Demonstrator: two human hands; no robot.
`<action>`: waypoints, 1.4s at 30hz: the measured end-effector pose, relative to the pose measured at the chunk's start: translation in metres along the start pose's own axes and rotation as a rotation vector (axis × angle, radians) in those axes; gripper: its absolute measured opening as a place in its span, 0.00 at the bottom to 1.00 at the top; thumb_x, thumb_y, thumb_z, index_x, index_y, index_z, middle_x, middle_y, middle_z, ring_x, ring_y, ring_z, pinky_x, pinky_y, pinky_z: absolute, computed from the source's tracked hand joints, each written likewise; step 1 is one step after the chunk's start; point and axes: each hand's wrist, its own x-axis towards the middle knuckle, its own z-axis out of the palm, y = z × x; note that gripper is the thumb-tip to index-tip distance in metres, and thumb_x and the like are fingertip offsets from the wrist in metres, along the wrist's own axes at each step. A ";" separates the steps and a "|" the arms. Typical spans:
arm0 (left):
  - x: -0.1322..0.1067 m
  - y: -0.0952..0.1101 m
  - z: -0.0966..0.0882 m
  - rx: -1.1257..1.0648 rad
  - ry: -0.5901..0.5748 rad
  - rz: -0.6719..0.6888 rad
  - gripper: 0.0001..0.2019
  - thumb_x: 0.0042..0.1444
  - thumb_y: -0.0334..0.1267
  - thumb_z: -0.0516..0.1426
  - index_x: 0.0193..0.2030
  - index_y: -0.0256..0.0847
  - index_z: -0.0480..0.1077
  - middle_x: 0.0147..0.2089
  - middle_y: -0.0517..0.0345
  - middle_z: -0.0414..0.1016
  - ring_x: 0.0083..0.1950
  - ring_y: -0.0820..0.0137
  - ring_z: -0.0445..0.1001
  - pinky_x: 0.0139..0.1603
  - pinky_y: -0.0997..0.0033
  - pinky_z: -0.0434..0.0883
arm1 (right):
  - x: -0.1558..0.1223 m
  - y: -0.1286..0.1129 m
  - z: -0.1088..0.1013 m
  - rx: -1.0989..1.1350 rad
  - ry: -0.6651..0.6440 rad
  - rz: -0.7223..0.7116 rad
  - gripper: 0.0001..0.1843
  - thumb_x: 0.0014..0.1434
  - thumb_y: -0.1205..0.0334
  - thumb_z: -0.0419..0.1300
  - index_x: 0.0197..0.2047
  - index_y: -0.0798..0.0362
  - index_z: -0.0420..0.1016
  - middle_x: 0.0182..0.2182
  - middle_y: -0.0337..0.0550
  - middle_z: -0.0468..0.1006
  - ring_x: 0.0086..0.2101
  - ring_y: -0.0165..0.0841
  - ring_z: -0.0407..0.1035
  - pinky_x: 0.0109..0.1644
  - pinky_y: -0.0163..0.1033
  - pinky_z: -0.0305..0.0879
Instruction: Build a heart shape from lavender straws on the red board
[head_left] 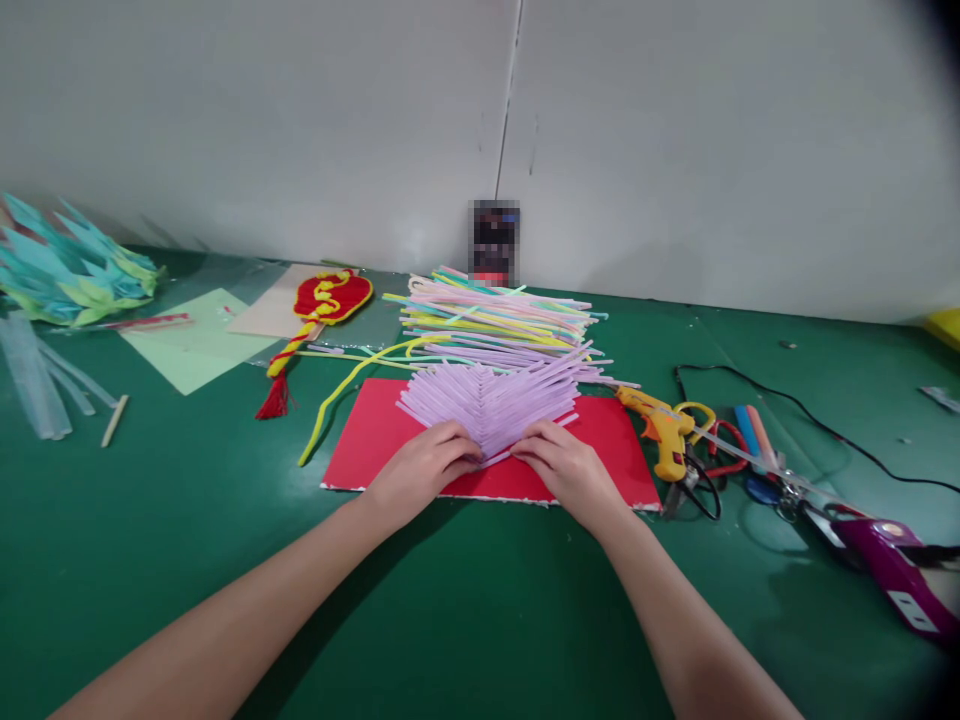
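Observation:
A fan of light purple straws (480, 395), braided into a leaf shape with a seam down its middle, lies on a red board (360, 440). My left hand (427, 465) is closed at the lower left of the braid's tip, its fingertips pressed together on the straws. On the other side, my right hand (566, 462) pinches the straw ends near the same tip. The fingers partly cover the tip, so the exact grip is hidden. Just behind the braid lies a pile of loose pastel straws (495, 315) in pink, yellow, green and purple.
To the right lie a yellow glue gun (664, 425), red-handled scissors (727, 447) and a purple tool (892, 570). A black cord (802, 400) crosses the green table (495, 610). Leftward are a red tasselled ornament (334, 298), green paper (199, 340) and glue sticks (37, 380).

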 end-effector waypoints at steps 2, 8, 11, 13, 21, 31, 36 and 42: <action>0.000 -0.001 0.001 -0.027 0.008 0.005 0.07 0.62 0.37 0.52 0.41 0.41 0.72 0.41 0.58 0.70 0.44 0.72 0.71 0.46 0.71 0.69 | 0.000 0.001 0.001 0.000 0.000 0.002 0.09 0.63 0.66 0.53 0.38 0.51 0.75 0.36 0.43 0.74 0.37 0.31 0.69 0.42 0.34 0.67; 0.001 -0.001 0.001 -0.039 0.018 0.008 0.08 0.62 0.37 0.52 0.40 0.41 0.72 0.41 0.57 0.70 0.42 0.72 0.71 0.45 0.71 0.69 | -0.001 0.005 0.004 0.022 0.016 -0.017 0.09 0.63 0.67 0.53 0.38 0.51 0.75 0.36 0.43 0.74 0.38 0.32 0.69 0.43 0.36 0.67; 0.001 -0.001 0.001 -0.022 0.015 0.015 0.08 0.63 0.37 0.51 0.40 0.41 0.72 0.40 0.57 0.71 0.42 0.71 0.71 0.45 0.70 0.69 | -0.001 0.005 0.004 0.027 0.034 -0.026 0.10 0.63 0.67 0.53 0.38 0.51 0.76 0.35 0.43 0.74 0.37 0.32 0.69 0.43 0.37 0.68; 0.001 -0.002 0.001 -0.015 0.009 0.013 0.08 0.63 0.36 0.51 0.40 0.41 0.72 0.40 0.57 0.71 0.43 0.71 0.71 0.45 0.70 0.69 | 0.000 0.005 0.004 0.043 0.037 -0.027 0.10 0.62 0.67 0.53 0.38 0.51 0.76 0.35 0.43 0.74 0.37 0.32 0.69 0.43 0.37 0.68; 0.001 -0.004 0.003 -0.004 0.016 0.017 0.08 0.63 0.37 0.50 0.39 0.41 0.71 0.40 0.57 0.71 0.43 0.71 0.71 0.45 0.70 0.69 | -0.001 0.017 -0.004 0.117 0.128 0.031 0.08 0.60 0.67 0.57 0.35 0.50 0.77 0.34 0.43 0.75 0.36 0.32 0.71 0.42 0.36 0.68; 0.002 -0.003 0.003 -0.005 0.020 0.020 0.10 0.64 0.37 0.49 0.39 0.41 0.71 0.40 0.56 0.71 0.43 0.70 0.72 0.45 0.69 0.70 | -0.003 0.031 -0.009 0.016 0.265 0.181 0.06 0.58 0.64 0.58 0.32 0.50 0.77 0.32 0.42 0.76 0.35 0.34 0.72 0.41 0.39 0.68; 0.001 -0.004 0.002 -0.006 0.014 0.029 0.08 0.63 0.36 0.51 0.39 0.41 0.71 0.40 0.56 0.71 0.43 0.70 0.71 0.45 0.70 0.69 | -0.005 0.035 -0.012 -0.022 0.336 0.268 0.07 0.58 0.62 0.58 0.31 0.51 0.76 0.31 0.43 0.77 0.33 0.35 0.72 0.37 0.40 0.68; 0.001 -0.005 0.003 -0.011 0.004 0.013 0.08 0.63 0.35 0.51 0.40 0.41 0.71 0.41 0.56 0.71 0.43 0.71 0.71 0.46 0.71 0.68 | -0.005 0.032 -0.011 0.026 0.354 0.293 0.05 0.58 0.63 0.59 0.35 0.51 0.77 0.32 0.43 0.77 0.32 0.34 0.71 0.36 0.39 0.68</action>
